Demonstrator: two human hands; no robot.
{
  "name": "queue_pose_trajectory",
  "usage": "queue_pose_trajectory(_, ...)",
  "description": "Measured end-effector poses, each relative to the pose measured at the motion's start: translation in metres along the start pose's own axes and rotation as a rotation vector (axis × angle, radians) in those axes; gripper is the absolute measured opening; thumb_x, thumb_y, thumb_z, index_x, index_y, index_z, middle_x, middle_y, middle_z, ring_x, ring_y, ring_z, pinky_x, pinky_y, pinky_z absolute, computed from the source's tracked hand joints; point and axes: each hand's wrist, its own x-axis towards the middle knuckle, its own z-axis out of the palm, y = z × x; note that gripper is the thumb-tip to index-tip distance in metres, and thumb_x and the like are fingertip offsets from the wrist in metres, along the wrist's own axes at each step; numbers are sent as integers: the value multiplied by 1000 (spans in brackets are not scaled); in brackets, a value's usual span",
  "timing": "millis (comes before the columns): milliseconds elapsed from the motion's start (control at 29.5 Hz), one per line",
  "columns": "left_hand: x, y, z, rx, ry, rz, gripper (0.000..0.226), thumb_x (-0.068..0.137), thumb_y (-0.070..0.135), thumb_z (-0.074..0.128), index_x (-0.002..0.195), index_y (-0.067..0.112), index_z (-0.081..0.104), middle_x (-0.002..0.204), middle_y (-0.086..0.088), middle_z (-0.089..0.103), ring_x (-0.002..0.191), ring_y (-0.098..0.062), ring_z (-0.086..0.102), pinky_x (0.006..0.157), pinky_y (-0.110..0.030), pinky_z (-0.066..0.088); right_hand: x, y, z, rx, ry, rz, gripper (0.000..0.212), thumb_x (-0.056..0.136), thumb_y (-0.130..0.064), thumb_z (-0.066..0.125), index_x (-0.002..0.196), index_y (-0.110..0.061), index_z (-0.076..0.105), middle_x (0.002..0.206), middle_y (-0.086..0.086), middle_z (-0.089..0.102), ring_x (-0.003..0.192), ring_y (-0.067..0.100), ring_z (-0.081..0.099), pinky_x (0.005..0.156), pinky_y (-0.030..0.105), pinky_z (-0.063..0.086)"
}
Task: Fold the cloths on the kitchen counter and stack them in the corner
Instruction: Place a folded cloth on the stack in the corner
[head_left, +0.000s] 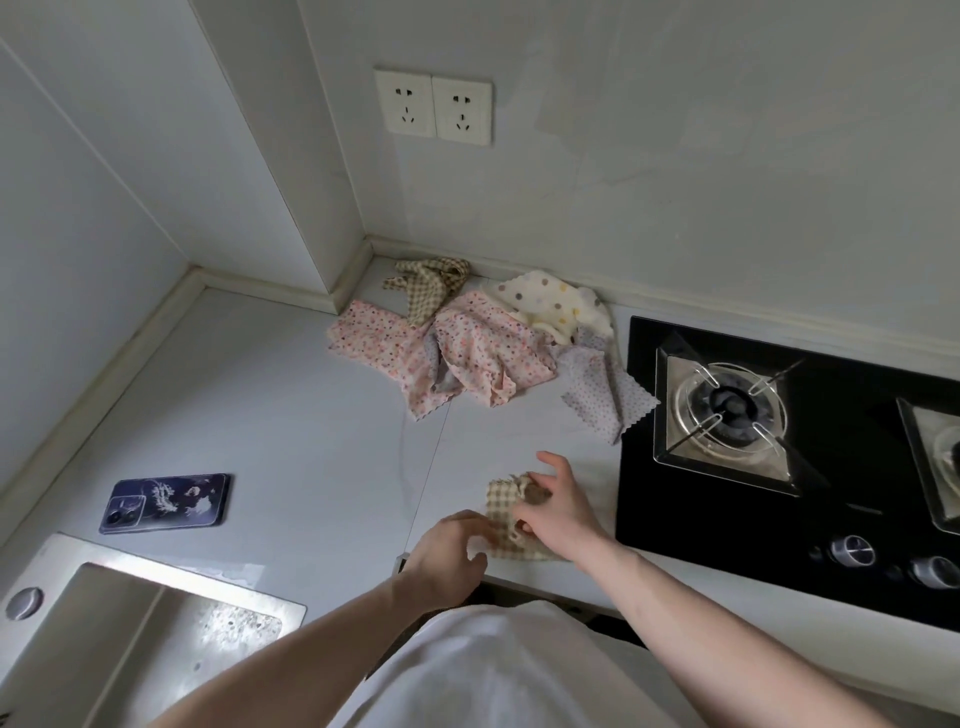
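Beige checked cloth (503, 512): small, partly bunched, at the counter's (311, 415) front edge beside the black gas hob (779, 467). Right hand (558, 506) pinches its top; left hand (452, 553) grips its near edge. Behind: unfolded floral cloths (441, 353), dotted cloth (556, 306), second checked cloth (428, 283). Left: phone (166, 503), sink (130, 623).

A phone (167, 503) in a dark patterned case is seen lying flat on the surface (291, 426). A steel sink (130, 618) is set at the lower left, a black gas hob (789, 457) at the right. Two wall sockets (434, 108), apparently unused, are mounted above.
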Motion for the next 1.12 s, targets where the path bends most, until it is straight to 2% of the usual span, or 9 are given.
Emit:
queue_pose_trajectory(102,-2,-5,-8,5,78,-61,33,84,15,56,105,35,71,122,18,60,114,-6,59,95,-22,47,2,3,7,-103,-38,-17,81,82,-18,78,146,-38,32,141,-9,53,110,25,67,84,32,61)
queue_pose_trajectory(204,-1,-6,-13,18,107,-82,32,87,17,57,110,36,69,123,17,57,114,-9,58,88,-21,47,2,12,-3,-144,-1,-26,75,85,-17,74,145,-38,34,142,-10,52,105,25,69,72,24,58)
queue_pose_trajectory(271,1,-2,-14,61,84,-42,35,88,19,56,117,35,66,129,16,55,119,-10,55,93,-24,48,0,18,-13,-198,34,-17,72,86,-16,72,145,-35,35,142,-11,52,103,22,69,72,23,56)
queue_pose_trajectory(407,9,13,-8,179,-59,78,49,90,22,54,137,33,58,148,14,43,133,-13,42,104,-36,48,6,29,-31,-280,117,32,70,89,-17,70,149,-27,36,146,-4,50,118,19,61,89,26,49)
queue_pose_trajectory(509,15,20,-1,260,-177,101,55,90,21,54,145,29,53,157,11,38,136,-19,38,110,-36,42,14,35,-37,-286,134,85,72,90,-21,73,151,-23,36,148,0,49,127,22,56,92,25,43)
queue_pose_trajectory(679,20,20,0,346,-292,87,59,89,18,53,147,30,53,162,12,32,138,-21,35,115,-36,35,30,41,-34,-140,129,205,69,85,-21,77,145,-16,46,125,3,62,108,23,66,95,43,58)
queue_pose_trajectory(848,19,16,-3,335,-321,102,60,90,16,53,147,34,51,161,15,31,139,-19,33,116,-34,32,43,39,-32,-159,98,215,56,81,-26,80,132,-14,61,113,0,69,104,21,68,87,29,54)
queue_pose_trajectory(916,19,16,-4,326,-311,115,58,90,16,52,145,34,54,160,14,35,140,-19,34,117,-34,32,44,36,-33,-177,71,212,36,81,-24,80,115,-18,70,103,-2,71,98,17,69,80,25,54)
queue_pose_trajectory(1120,19,14,-8,377,-208,80,52,94,23,52,146,29,52,157,8,38,139,-20,34,115,-35,32,41,34,-38,-266,100,33,12,79,-18,79,84,-24,71,82,-6,72,79,17,69,71,32,58)
